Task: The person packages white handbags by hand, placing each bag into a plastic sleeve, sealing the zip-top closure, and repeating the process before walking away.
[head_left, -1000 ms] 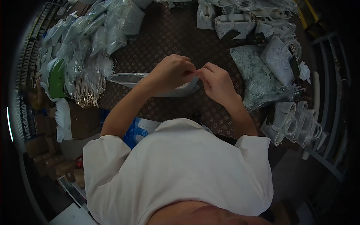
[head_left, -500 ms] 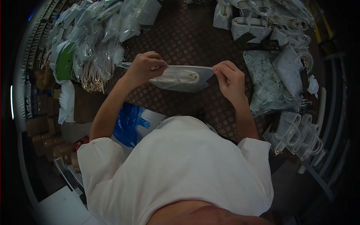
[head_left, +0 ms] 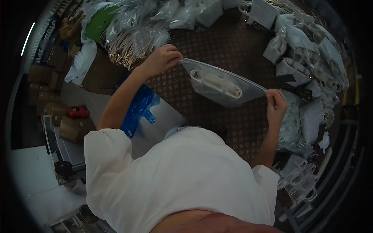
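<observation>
Between my hands hangs a clear plastic bag [head_left: 248,87] with a white handbag [head_left: 215,83] inside, its pale handle lying on top. My left hand [head_left: 165,58] pinches the upper left corner of the plastic bag. At the other corner, lower and to the right, the fingers of my right hand [head_left: 276,101] are closed on the same edge. The edge is stretched straight and slants down to the right. The bag is held over a brown patterned cloth [head_left: 175,87].
Wrapped bags and a bundle of straps [head_left: 128,48] lie at the back left. White handbags [head_left: 295,70] crowd the right side, near a sack of pale filling [head_left: 289,128]. Blue plastic [head_left: 138,110] lies by my left arm. Cardboard boxes [head_left: 48,73] stand far left.
My hands have moved apart, pulling the plastic bag's edge wide. The right hand is now lower and farther right. The view has turned, so the surroundings appear shifted.
</observation>
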`<action>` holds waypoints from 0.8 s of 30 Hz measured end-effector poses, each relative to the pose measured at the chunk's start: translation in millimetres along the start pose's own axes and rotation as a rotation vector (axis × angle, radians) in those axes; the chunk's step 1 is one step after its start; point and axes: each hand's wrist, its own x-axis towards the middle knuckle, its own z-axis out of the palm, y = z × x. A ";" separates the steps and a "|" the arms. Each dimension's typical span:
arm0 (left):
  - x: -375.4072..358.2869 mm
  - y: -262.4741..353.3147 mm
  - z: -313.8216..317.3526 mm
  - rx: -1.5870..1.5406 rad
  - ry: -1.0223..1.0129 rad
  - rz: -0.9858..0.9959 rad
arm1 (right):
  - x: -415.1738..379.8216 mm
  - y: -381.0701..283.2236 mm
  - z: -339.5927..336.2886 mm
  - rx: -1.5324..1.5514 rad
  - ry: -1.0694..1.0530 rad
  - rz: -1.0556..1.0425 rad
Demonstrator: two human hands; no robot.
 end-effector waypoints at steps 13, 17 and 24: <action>-47.7 -62.6 115.9 -0.891 0.064 -0.188 | 17.5 11.0 81.6 0.480 0.373 0.251; -54.4 -47.9 158.9 -1.247 -0.043 -0.428 | 54.7 -17.2 154.5 0.549 0.062 0.296; -57.5 -127.4 71.8 -1.881 0.732 -0.988 | 186.2 -88.5 259.6 0.268 -0.091 -0.100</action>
